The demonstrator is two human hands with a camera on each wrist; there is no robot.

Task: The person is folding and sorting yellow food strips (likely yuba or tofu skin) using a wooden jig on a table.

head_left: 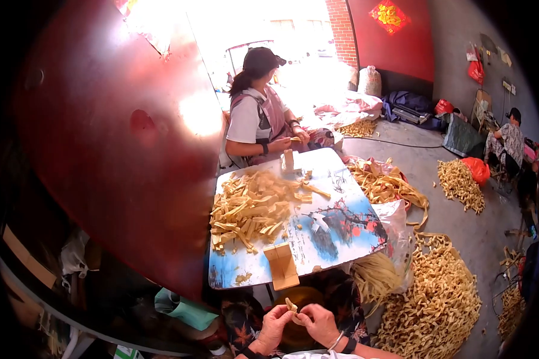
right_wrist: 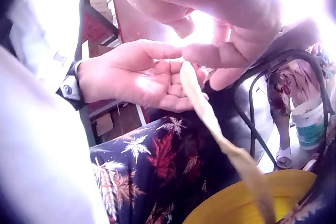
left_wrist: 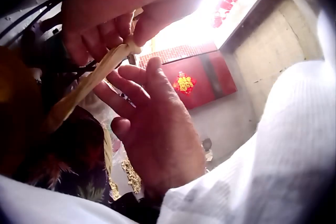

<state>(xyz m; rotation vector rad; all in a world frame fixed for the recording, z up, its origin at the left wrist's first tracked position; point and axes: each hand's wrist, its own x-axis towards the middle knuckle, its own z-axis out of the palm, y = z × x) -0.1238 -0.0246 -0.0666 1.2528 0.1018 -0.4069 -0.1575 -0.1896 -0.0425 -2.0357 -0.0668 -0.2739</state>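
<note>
A pale yellow folded strip (head_left: 291, 304) (left_wrist: 89, 85) (right_wrist: 210, 121) rises from between the two hands in the head view and hangs as a long, twisted band in the wrist views. The left hand (head_left: 272, 326) (left_wrist: 113, 3) (right_wrist: 139, 74) pinches its end between thumb and fingers, palm turned up in the right wrist view. Close beside that end is the right hand (head_left: 320, 323) (left_wrist: 157, 129) (right_wrist: 220, 11), its fingers spread and loosely bent, with no clear grip on the strip. A yellow bowl or bucket (right_wrist: 236, 203) lies below the strip.
A painted table (head_left: 341, 239) ahead bears heaped strips (head_left: 251, 203) and a wooden block (head_left: 281, 265). A seated person (head_left: 260, 113) is behind it. Knotted pieces (head_left: 431, 299) are piled on the floor at right, near a plastic bag (head_left: 395, 224). Another person (head_left: 509, 143) sits farther back.
</note>
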